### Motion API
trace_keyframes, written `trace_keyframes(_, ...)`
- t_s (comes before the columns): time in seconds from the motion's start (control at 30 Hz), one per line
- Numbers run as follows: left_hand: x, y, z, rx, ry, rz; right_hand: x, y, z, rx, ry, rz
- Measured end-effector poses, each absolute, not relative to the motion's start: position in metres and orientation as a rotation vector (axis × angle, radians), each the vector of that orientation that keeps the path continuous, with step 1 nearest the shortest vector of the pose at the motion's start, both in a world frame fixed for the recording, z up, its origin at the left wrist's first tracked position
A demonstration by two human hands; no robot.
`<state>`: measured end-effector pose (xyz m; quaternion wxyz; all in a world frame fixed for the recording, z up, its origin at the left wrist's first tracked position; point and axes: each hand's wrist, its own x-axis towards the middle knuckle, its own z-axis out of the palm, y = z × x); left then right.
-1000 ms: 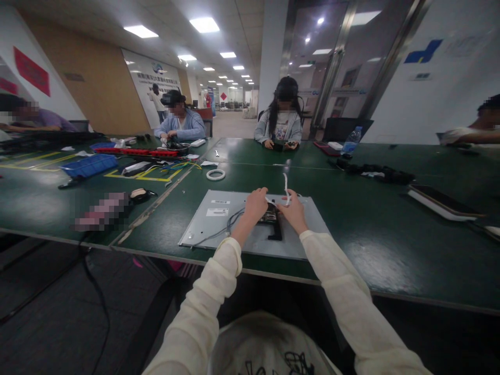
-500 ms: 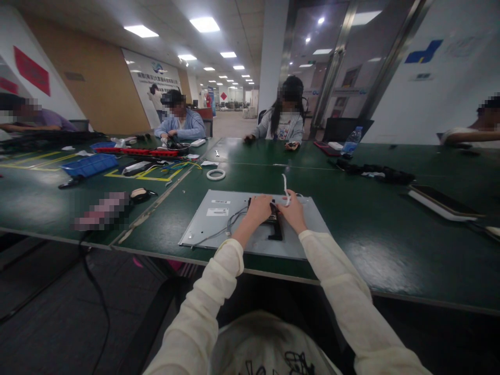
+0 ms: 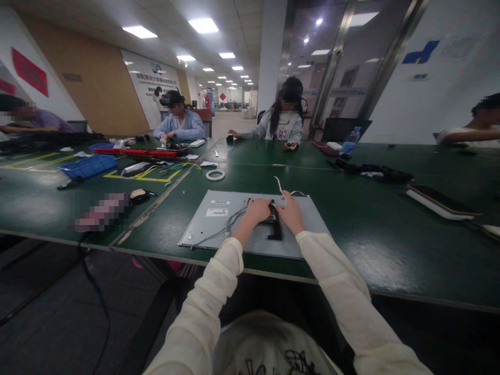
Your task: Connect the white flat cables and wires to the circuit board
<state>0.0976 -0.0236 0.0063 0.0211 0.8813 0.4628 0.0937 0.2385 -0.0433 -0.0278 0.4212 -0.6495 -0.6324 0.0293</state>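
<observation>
A flat grey metal panel (image 3: 207, 229) lies on the green table in front of me, with white labels and a thin grey cable (image 3: 231, 223) at its left. On its middle sits a black plastic part (image 3: 277, 230), partly covered by my hands. Fingers curled, my left hand (image 3: 258, 211) grips the upper end of that part. Just beside it, my right hand (image 3: 290, 211) pinches a thin white strip (image 3: 278, 184), which curls up beyond the fingers. Another stretch of white strip reaches toward the panel's far right corner. My fingertips nearly meet; the contact between them is too small to make out.
Beyond the panel lie a white ring (image 3: 208, 176) and a small wrench (image 3: 216, 153). To the left are a blue tray (image 3: 88, 165), wires and a power strip. A dark-topped white box (image 3: 441, 203) is at right. Several people sit around the table.
My right hand has moved slightly left, closer to my left hand, and the white strip has shifted left and bent over. My left hand stays on the black part. A person opposite stretches an arm out.
</observation>
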Motion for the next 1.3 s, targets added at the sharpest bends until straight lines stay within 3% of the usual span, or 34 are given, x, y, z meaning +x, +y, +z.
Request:
trace_keyframes(0.37,0.097,-0.023,0.005,2.695,1.442,0.361,0.22,-0.065,-0.014,-2.044,-1.684,-0.132)
trace_keyframes(0.77,0.096,-0.02,-0.002,2.682,1.458,0.376,0.222,-0.079,-0.014,-2.064,-1.819,-0.21)
trace_keyframes(1.0,0.096,-0.021,-0.001,2.686,1.437,0.384,0.229,-0.079,-0.006,-1.671,-1.658,0.042)
trace_keyframes(1.3,0.097,-0.021,0.0,2.609,1.496,0.342,0.23,-0.073,-0.003,-1.294,-1.207,0.605)
